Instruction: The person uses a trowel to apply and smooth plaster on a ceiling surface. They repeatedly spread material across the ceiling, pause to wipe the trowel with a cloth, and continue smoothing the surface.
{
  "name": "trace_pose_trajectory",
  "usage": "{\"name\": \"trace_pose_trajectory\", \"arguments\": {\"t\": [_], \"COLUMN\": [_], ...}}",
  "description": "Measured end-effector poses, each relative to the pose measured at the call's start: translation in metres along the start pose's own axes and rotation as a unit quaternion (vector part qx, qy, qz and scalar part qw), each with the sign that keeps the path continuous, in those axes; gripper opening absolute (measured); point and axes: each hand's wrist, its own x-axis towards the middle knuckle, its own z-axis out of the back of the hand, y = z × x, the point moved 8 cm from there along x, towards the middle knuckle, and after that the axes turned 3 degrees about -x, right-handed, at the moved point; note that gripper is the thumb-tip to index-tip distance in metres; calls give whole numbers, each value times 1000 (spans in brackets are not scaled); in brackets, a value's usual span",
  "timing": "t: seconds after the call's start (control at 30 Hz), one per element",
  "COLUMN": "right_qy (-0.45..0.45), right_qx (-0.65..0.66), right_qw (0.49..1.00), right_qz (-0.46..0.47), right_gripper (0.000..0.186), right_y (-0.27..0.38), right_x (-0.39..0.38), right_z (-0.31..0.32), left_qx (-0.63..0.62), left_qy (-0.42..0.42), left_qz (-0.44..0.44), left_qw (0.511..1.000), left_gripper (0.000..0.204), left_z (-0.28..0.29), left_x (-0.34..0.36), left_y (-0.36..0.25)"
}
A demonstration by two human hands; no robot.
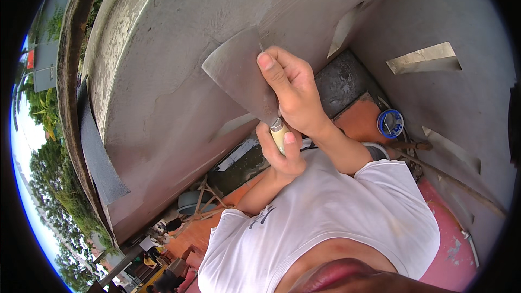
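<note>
A wide putty knife [239,73] with a grey, smudged metal blade is held up against or just in front of a grey plastered wall [179,32]. My left hand [283,157] is closed round its short cream-coloured handle [279,134]. Higher up, my right hand [293,89] grips the blade's right edge, the thumb pressed along it and the other fingers curled. Whether the blade touches the plaster I cannot tell.
Slotted openings [424,58] pierce the grey wall on the right. A blue-rimmed bucket [391,123] and a long wooden pole [456,176] are below it. A grey-green basin [194,203] stands at lower left, near wooden sticks. A dark rough strip [100,152] lines the left edge.
</note>
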Motion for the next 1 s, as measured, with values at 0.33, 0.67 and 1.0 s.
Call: {"name": "trace_pose_trajectory", "arguments": {"t": [0.33, 0.67, 1.0], "right_qy": [-10, 18, -19], "right_qx": [5, -2, 47], "right_qw": [1000, 999, 999], "right_qz": [3, -41, 20], "right_gripper": [37, 37, 38], "right_y": [-2, -8, 12], "right_x": [3, -7, 13], "right_z": [4, 2, 0], "left_qx": [52, 89, 121], "left_qy": [-34, -38, -2], "left_qz": [-34, -2, -47], "left_qw": [998, 995, 992], "left_gripper": [43, 47, 46], "left_z": [-7, -7, -9], "left_x": [9, -3, 22], "left_y": [-20, -20, -35]}}
